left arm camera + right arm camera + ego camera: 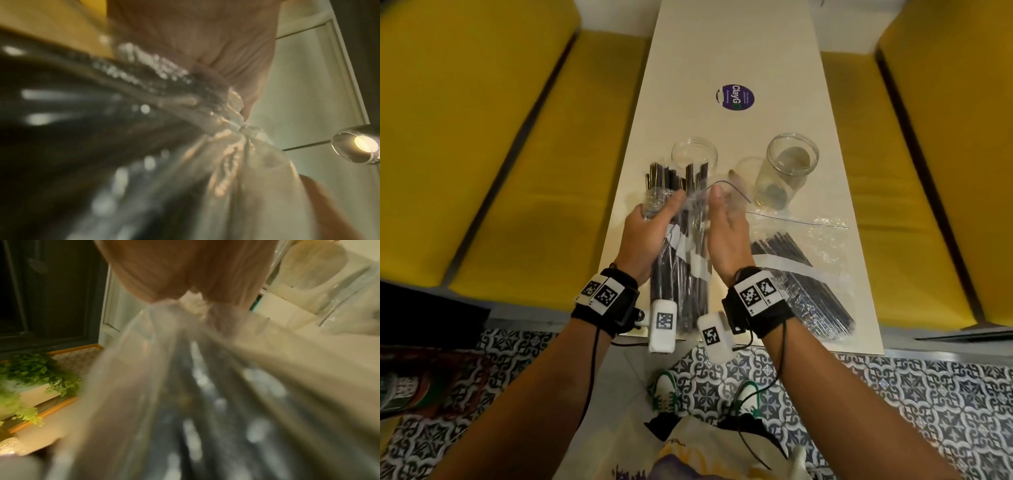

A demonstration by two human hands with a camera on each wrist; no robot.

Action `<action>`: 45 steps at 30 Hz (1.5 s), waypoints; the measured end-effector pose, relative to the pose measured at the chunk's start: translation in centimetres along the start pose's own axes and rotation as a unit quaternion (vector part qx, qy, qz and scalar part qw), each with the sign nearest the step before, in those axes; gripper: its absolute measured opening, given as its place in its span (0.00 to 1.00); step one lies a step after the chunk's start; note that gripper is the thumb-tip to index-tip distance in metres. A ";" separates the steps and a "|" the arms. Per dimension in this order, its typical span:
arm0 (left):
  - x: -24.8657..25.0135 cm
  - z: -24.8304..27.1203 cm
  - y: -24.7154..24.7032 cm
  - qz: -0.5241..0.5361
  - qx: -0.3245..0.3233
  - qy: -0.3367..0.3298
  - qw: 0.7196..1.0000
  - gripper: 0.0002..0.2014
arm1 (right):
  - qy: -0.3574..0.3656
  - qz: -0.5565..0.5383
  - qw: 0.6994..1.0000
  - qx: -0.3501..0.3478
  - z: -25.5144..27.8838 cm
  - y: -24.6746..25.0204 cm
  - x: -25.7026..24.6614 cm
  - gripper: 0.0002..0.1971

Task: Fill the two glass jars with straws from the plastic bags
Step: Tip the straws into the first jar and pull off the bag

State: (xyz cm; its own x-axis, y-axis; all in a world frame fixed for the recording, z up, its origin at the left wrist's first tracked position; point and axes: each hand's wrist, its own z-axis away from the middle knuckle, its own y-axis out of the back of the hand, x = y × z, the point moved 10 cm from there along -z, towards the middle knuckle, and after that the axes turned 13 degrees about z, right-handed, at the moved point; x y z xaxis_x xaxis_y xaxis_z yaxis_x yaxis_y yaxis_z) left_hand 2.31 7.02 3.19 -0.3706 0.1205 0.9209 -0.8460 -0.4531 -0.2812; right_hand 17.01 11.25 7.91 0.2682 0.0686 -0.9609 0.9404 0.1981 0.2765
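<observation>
Held upright over the near edge of the cream table (722,51) is a clear plastic bag (681,274) of black straws (671,178). My left hand (667,202) grips this bag and the straws near the top, and the straw tips poke out beyond its fingers. My right hand (717,197) pinches the loose plastic at the bag's mouth (164,353). The left wrist view shows bunched plastic (226,154) over the dark straws (82,129). One empty glass jar (694,150) stands just behind the straw tips. The second jar (792,161) stands empty to the right.
A second bag of black straws (801,274) lies on the table at the right, its zip mouth (798,219) open. A purple sticker (734,97) sits farther back. Yellow bench cushions (482,154) flank the table on both sides. Patterned floor tiles (893,394) lie below.
</observation>
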 end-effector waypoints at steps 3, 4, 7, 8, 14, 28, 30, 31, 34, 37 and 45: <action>0.0 0.6 -1.5 0.022 -0.052 0.024 0.998 0.18 | -0.025 0.043 0.992 0.114 -0.3 2.1 1.7 0.15; 0.0 0.8 -2.1 0.032 -0.074 0.043 0.996 0.16 | -0.029 0.064 0.991 0.116 -0.5 2.0 2.2 0.15; -0.2 1.3 -2.9 0.062 -0.114 0.093 0.987 0.16 | -0.093 0.075 0.992 0.037 -0.5 -0.1 3.8 0.22; -0.2 1.3 -3.0 0.066 -0.125 0.104 0.984 0.17 | -0.110 0.071 0.991 0.007 -0.3 -0.9 4.3 0.24; -0.8 0.8 -2.6 0.091 -0.127 0.138 0.978 0.18 | -0.117 0.001 0.992 -0.047 -0.5 -1.0 4.7 0.22; -0.7 -0.7 -0.9 0.173 -0.024 0.148 0.973 0.23 | 0.014 0.156 0.953 -0.261 2.4 -4.6 2.3 0.55; -1.0 0.1 -1.4 0.206 -0.034 0.171 0.963 0.28 | 0.014 0.175 0.946 -0.274 2.0 -4.4 2.9 0.61; -1.2 0.5 -1.8 0.230 -0.053 0.186 0.954 0.31 | 0.011 0.163 0.946 -0.281 1.7 -4.2 3.0 0.61; -1.5 1.4 -2.2 0.314 -0.110 0.245 0.911 0.44 | -0.005 0.096 0.943 -0.319 1.6 -4.0 3.1 0.59; -1.1 1.3 -1.6 0.297 -0.115 0.218 0.922 0.38 | -0.018 0.070 0.928 -0.364 2.4 -4.4 2.7 0.50; 1.9 0.8 -0.6 0.268 -0.058 0.136 0.952 0.12 | 0.001 0.152 0.934 -0.323 2.6 -5.5 2.3 0.53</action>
State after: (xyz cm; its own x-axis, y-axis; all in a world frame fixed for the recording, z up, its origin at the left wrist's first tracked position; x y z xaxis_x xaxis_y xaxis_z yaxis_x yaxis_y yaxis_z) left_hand 2.38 6.82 5.32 -0.8332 0.1303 0.5374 -0.5380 -0.4157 -0.7333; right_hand 12.95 7.81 4.13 0.5006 0.2193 -0.8374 0.4982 0.7181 0.4859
